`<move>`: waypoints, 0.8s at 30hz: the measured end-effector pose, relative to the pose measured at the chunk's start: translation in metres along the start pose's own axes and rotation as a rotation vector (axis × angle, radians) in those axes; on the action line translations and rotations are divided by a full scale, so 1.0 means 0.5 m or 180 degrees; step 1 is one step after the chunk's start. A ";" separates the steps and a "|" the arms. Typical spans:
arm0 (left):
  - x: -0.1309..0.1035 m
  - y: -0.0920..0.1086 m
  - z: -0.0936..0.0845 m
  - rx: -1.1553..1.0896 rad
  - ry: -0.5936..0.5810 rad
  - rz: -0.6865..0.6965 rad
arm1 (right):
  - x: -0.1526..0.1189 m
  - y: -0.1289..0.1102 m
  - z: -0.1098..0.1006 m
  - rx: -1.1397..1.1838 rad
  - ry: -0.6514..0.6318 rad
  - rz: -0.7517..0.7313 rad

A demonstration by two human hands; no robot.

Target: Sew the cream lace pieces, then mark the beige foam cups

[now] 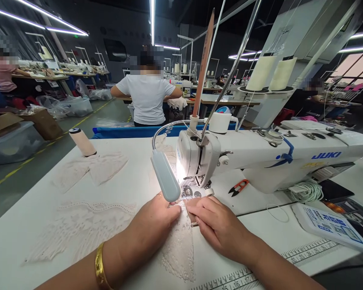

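A pale lace piece (180, 251) hangs toward me over the table from the presser foot area of a white sewing machine (238, 149). My left hand (155, 219) is closed on its upper left edge, thumb on top. With fingers bent together, my right hand (216, 219) grips the lace's right side, just in front of the needle area. A small brown strip (194, 219) shows beside the right fingertips. A grey lamp head (165, 176) lights the needle area and partly hides the left fingertips. Left of my hands lie more lace pieces (90, 217).
A thread cone (82, 142) stands at the table's far left. Red-handled thread snips (238, 187) lie right of the needle. Coiled cord (305, 190) and a white-and-blue box (335, 227) sit at the right. Printed rulers (236, 280) mark the front. A person in a white shirt (147, 94) sits ahead.
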State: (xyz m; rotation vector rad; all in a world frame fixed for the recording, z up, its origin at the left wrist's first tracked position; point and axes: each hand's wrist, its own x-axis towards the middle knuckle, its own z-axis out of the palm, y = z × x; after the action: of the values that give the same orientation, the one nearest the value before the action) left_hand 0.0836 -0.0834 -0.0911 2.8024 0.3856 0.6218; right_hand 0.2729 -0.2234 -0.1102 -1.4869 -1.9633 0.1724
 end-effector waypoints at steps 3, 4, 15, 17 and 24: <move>-0.004 0.001 0.005 0.0328 0.0099 0.0380 | -0.011 0.002 -0.012 0.0100 0.0043 -0.0364; -0.005 0.000 0.008 0.0400 0.0101 0.0578 | -0.013 0.000 -0.013 0.0068 -0.0008 -0.0430; -0.016 -0.003 0.027 0.0388 -0.0383 0.0609 | -0.016 -0.004 0.004 -0.0156 -0.0185 -0.0363; -0.017 -0.005 0.024 0.0406 -0.0424 0.0519 | -0.014 -0.003 0.010 -0.0152 -0.0083 -0.0387; -0.006 -0.018 0.018 0.0509 -0.0409 -0.0164 | 0.000 -0.003 0.023 -0.0246 -0.0045 -0.0052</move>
State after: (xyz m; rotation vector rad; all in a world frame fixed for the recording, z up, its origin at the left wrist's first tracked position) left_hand 0.0833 -0.0776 -0.1027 2.9529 0.5007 0.4137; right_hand 0.2648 -0.2205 -0.1184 -1.5219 -2.0132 0.1012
